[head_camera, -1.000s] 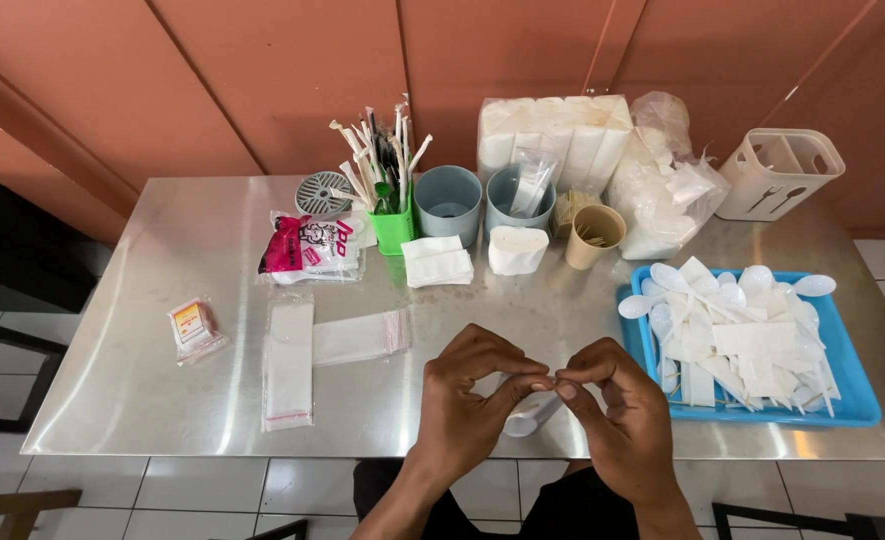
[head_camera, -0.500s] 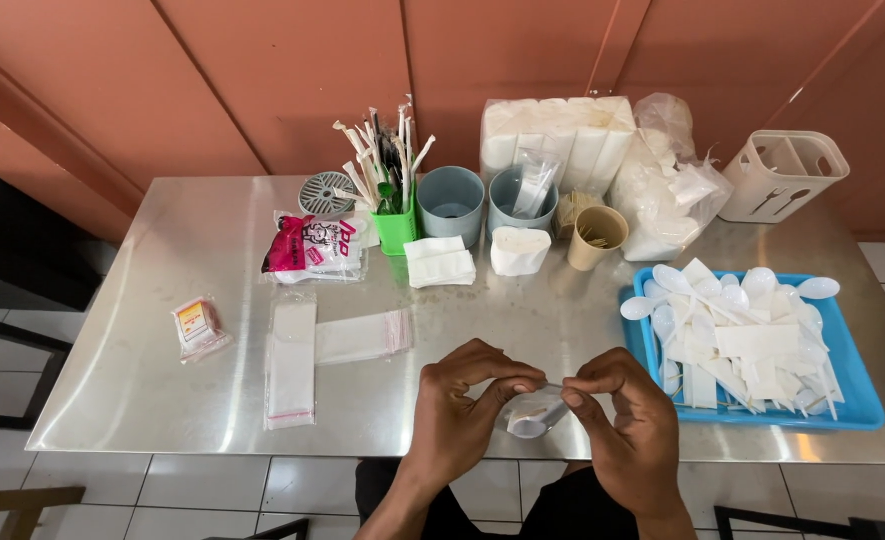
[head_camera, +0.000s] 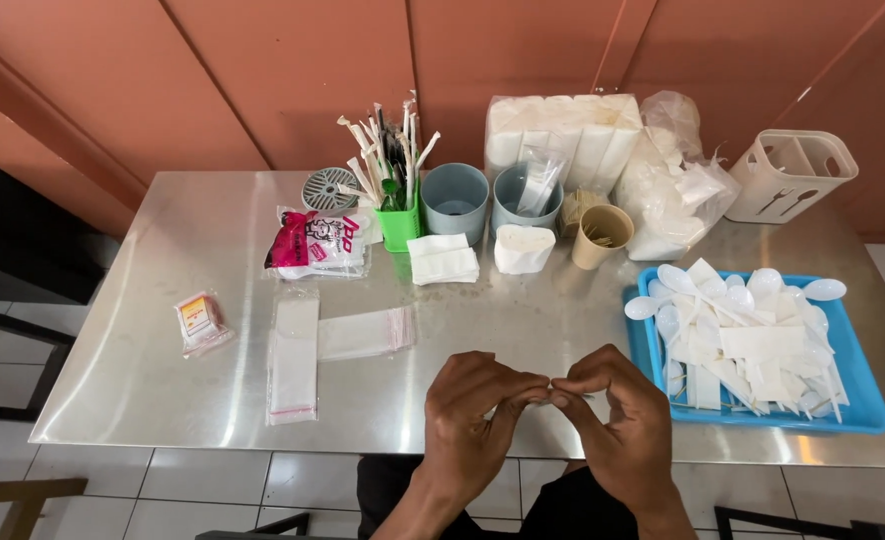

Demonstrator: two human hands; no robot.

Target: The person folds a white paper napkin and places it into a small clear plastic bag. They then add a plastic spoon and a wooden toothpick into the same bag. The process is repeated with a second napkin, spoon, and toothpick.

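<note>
Fig.: my left hand [head_camera: 478, 420] and right hand [head_camera: 618, 425] are meeting fingertip to fingertip at lower centre of frame, above the near edge of the steel table [head_camera: 163, 370]. Both are pinching shut on sth small and pale, prob. a clear sleeve [head_camera: 551, 384]; mostly hidden. Its long axis is running left-right btwn the pinches, both hands equally near. Blue tray [head_camera: 863, 415] of white plastic spoons [head_camera: 743, 320] is lying at right, nearer my right hand.
</note>
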